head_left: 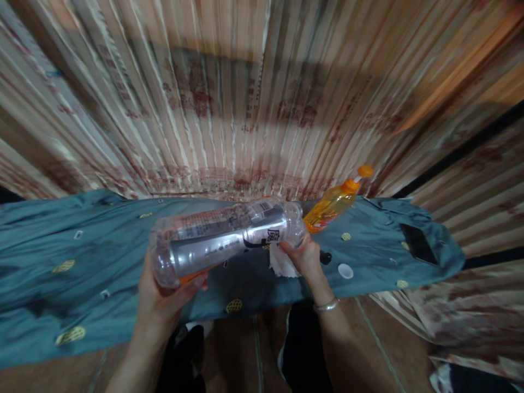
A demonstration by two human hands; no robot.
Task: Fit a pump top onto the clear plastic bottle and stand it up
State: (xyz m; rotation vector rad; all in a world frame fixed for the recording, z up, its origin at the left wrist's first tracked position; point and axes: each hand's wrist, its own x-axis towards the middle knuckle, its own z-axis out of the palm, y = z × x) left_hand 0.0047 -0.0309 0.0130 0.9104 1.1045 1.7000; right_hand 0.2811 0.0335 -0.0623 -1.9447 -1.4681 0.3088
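Observation:
A large clear plastic bottle [221, 237] with a silvery label lies almost level above the cloth-covered table, its neck toward the right. Around its base at the left is my left hand [164, 295], its fingers wrapped underneath. My right hand [305, 254] grips the neck end, and a bracelet circles that wrist. Something orange shows under the bottle near my left fingers, too hidden to name. Below the neck, by my right hand, is a white tissue or cloth [282, 263]. An orange pump bottle [331, 207] stands just beyond my right hand.
A teal patterned cloth [102, 234] covers the table. Right of my right hand are a small black object [326, 257] and a white round cap [345, 271]. A dark phone [418, 244] lies at the right end. Pleated curtains [229, 109] hang behind.

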